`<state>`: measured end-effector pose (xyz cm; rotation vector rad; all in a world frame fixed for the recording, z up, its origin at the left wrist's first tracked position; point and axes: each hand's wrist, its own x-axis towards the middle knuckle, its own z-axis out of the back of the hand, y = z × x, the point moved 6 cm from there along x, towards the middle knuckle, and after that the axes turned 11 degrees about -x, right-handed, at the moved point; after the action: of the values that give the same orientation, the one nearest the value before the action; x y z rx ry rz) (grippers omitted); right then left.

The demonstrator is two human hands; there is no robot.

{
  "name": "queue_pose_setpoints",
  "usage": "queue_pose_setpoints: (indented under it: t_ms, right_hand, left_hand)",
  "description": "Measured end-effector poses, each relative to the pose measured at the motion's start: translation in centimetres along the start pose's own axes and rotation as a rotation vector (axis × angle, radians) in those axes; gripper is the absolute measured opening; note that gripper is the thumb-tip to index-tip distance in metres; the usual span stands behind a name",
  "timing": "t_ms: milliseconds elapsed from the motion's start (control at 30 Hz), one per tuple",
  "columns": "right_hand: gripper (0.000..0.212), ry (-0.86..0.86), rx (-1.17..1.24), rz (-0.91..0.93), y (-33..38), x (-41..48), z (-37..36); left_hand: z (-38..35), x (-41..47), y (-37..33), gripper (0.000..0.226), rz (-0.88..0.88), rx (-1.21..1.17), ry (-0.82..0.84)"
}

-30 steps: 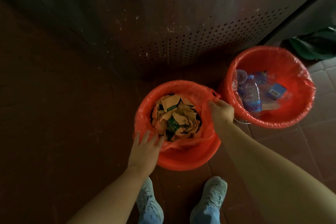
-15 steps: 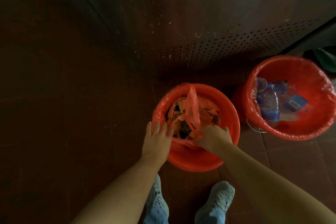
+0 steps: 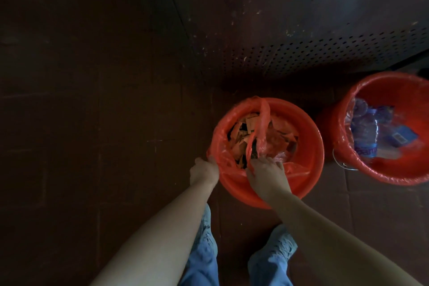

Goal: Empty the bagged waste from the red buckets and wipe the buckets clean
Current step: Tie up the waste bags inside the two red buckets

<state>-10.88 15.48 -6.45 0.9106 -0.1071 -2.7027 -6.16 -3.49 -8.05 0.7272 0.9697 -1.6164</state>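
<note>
Your left hand (image 3: 204, 173) grips the bag (image 3: 263, 121) at the rim of the near red bucket (image 3: 311, 142). Your right hand (image 3: 267, 175) pinches its handle loop inside. Lifted unevenly, the thin plastic could tear, spilling paper scraps (image 3: 243, 137).

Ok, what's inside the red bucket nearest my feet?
The near bucket holds a red bag full of torn brown paper scraps; the left hand and right hand grip the bag. Anything under the scraps, and the bucket's bottom, is covered.
</note>
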Motion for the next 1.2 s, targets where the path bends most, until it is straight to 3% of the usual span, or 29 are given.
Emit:
queue_pose_setpoints:
  t_ms: [100,167,267,367,467,600,700,800,1000,1200]
  right_hand:
    - [0.025,0.023,0.014,0.010,0.5,-0.4,-0.9]
    - [0.026,0.039,0.015,0.036,1.0,-0.5,-1.2]
    - [0.024,0.014,0.110,0.032,1.0,-0.8,-1.0]
    - [0.026,0.026,0.337,-0.081,0.0,-1.2,0.1]
    - [0.015,0.040,0.498,-0.150,-0.9,-1.8,1.9]
    - [0.022,-0.008,0.645,-0.265,-3.3,-2.6,5.7]
    - [0.026,0.019,0.894,-0.403,-4.8,-3.3,7.9]
    - [0.025,0.034,1.096,-0.420,-5.3,-4.2,9.5]
    - [0.046,0.244,1.200,-0.278,-5.6,-5.4,8.2]
    - [0.050,0.156,0.794,-0.074,-5.1,-4.7,7.6]
  left_hand:
    - [-1.0,1.3,0.9,0.043,0.143,-0.239,0.029]
    - [-0.8,2.3,0.9,0.028,0.114,-0.183,-0.014]
    - [-0.1,2.6,-0.4,0.023,-0.004,-0.099,-0.085]
    - [0.4,1.4,-2.1,0.020,-0.076,-0.223,-0.094]
    - [-0.2,-0.8,-4.1,0.015,-0.086,-0.425,0.045]
    - [-1.5,-5.6,-6.8,0.013,0.060,-0.670,0.309]
    - [-1.8,-9.1,-8.4,0.013,0.052,-0.616,0.433]
    - [-2.1,-11.5,-9.0,0.019,0.025,-0.560,0.498]
    - [-2.6,-11.9,-8.2,0.036,-0.045,-0.593,0.537]
    - [-3.0,-11.7,-5.6,0.018,-0.062,-0.389,0.699]
